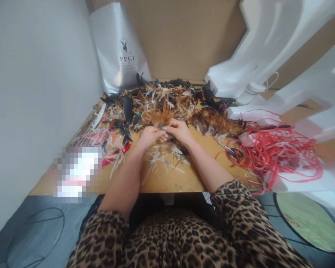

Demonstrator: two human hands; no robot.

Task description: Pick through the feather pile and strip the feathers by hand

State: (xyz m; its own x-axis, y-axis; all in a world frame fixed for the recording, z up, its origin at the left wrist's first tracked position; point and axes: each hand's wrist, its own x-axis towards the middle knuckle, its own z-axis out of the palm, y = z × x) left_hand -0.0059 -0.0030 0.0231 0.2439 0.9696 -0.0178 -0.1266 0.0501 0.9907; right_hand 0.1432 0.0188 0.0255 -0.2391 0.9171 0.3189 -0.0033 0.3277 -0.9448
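Observation:
Both hands meet over the middle of the wooden table (167, 182). My left hand (151, 136) pinches the base of a fanned bunch of brown feathers (162, 116). Against it, my right hand (179, 130) also has its thumb and fingers closed on that base. The feathers spread upward, away from me. Just beyond lies a big heap of loose brown, cream and black feathers (170, 93). Right of my hands is a row of brown feather bunches (216, 122). Pale strips of string (159, 160) lie under my wrists.
A tangle of red plastic string (281, 152) lies at the right, with scissors (234, 150) at its left edge. White foam pieces (234, 74) stand at the right. A silver-white bag (120, 52) leans at the back left. More pink strips (100, 137) lie at the left.

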